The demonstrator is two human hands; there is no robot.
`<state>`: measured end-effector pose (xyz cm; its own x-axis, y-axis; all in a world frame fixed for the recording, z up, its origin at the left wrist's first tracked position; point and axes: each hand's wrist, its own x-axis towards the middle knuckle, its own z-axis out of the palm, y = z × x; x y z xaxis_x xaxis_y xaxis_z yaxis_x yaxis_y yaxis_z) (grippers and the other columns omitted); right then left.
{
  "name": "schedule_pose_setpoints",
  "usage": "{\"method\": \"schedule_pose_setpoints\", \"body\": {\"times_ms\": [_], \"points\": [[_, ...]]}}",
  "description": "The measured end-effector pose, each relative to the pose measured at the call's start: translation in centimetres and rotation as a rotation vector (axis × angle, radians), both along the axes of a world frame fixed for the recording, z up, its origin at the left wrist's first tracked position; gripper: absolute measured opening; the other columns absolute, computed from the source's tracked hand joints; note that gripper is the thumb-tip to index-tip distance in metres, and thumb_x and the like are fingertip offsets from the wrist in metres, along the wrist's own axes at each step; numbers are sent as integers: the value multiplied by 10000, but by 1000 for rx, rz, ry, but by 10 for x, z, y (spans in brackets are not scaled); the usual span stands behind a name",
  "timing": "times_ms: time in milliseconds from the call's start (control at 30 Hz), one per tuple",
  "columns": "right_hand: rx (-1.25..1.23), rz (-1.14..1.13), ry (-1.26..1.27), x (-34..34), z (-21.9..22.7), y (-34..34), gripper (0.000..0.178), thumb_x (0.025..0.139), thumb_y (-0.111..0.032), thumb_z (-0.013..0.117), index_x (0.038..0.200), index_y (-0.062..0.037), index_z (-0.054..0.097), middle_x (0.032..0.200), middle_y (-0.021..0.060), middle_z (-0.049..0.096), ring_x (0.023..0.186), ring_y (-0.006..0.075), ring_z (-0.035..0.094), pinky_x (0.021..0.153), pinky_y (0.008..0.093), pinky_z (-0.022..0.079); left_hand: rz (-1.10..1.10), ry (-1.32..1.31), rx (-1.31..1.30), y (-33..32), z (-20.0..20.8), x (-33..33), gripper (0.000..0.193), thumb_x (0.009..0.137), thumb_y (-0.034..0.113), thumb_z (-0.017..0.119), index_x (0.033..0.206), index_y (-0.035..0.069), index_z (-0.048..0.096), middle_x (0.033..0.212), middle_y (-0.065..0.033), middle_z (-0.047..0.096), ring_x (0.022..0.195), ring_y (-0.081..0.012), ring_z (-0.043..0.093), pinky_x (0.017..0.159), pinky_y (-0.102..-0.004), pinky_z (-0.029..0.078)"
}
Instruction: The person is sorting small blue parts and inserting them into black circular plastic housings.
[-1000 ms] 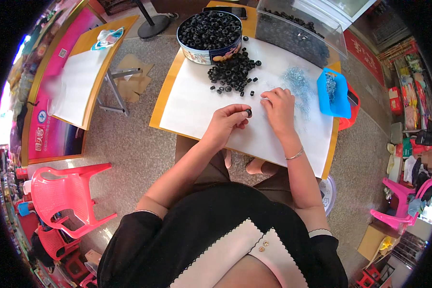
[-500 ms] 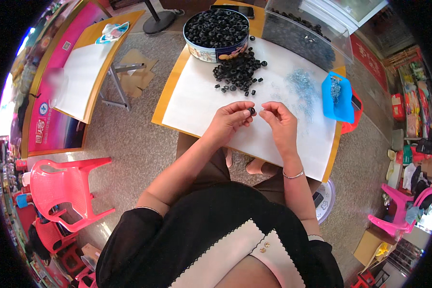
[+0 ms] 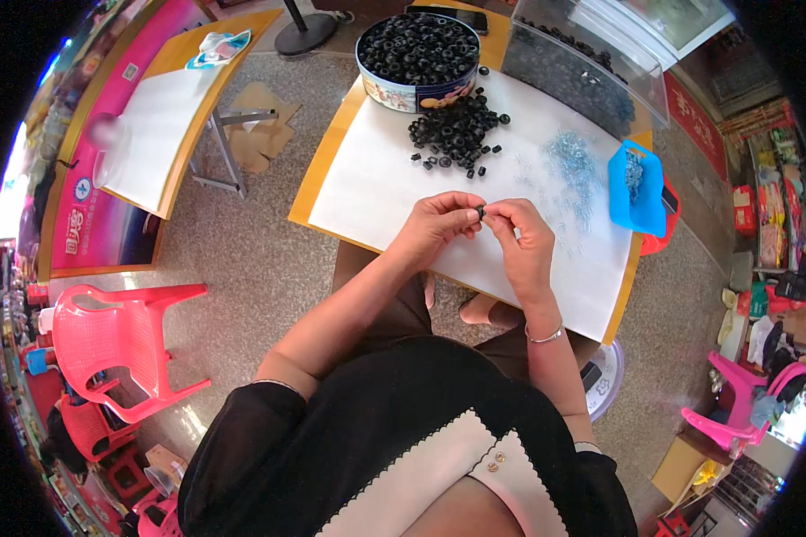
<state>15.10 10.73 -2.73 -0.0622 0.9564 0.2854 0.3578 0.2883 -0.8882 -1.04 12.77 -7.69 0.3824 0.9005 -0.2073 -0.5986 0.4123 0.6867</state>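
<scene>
Over the near part of the white-topped table, my left hand [image 3: 437, 229] pinches a small round black piece [image 3: 481, 213], like a bead or knob, between thumb and fingers. My right hand [image 3: 523, 240] is closed in a pinch, its fingertips against that piece; what they hold is hidden. A loose pile of similar black pieces [image 3: 457, 134] lies beyond my hands, in front of a round tin [image 3: 403, 95] heaped with more of them. To the right, small clear bluish pieces [image 3: 575, 166] are scattered. A blue tray [image 3: 640, 217] holds some of these.
A clear plastic box [image 3: 571, 76] with black pieces stands at the table's far right. A red container [image 3: 661, 234] sits beneath the blue tray at the table's edge. A phone [image 3: 461, 16] lies behind the tin. A pink chair [image 3: 121, 345] and a second table [image 3: 166, 116] stand to the left.
My right hand's fingertips have come to the black piece in my left hand; before, they were slightly apart with a tiny clear piece in them. The view has shifted a little.
</scene>
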Motion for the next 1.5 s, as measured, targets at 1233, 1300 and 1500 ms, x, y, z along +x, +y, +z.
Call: {"method": "schedule_pose_setpoints", "body": {"times_ms": [1233, 1300, 1500], "points": [[-58, -27, -323, -2, -13, 70, 112, 842, -126, 658, 933, -73, 697, 826, 46, 652, 772, 178, 577, 726, 309, 454, -62, -345, -44, 6, -13, -13, 224, 919, 74, 606, 1132, 4, 594, 1006, -117, 660, 817, -153, 615, 753, -279, 515], [-240, -42, -41, -1, 3, 56, 125, 852, -121, 661, 955, -58, 697, 834, 26, 665, 759, 125, 570, 719, 263, 451, -38, -310, -37, 4, -12, -13, 221, 914, 70, 613, 1124, 1, 600, 997, -114, 663, 813, -151, 613, 749, -277, 512], [-427, 75, 504, 7, 1, 26, 187, 831, -66, 689, 1004, 2, 690, 840, 8, 653, 764, 67, 540, 713, 215, 434, 20, -209, -4, 3, -9, -7, 209, 896, 59, 636, 1094, -8, 624, 972, -98, 672, 805, -146, 609, 736, -272, 503]]}}
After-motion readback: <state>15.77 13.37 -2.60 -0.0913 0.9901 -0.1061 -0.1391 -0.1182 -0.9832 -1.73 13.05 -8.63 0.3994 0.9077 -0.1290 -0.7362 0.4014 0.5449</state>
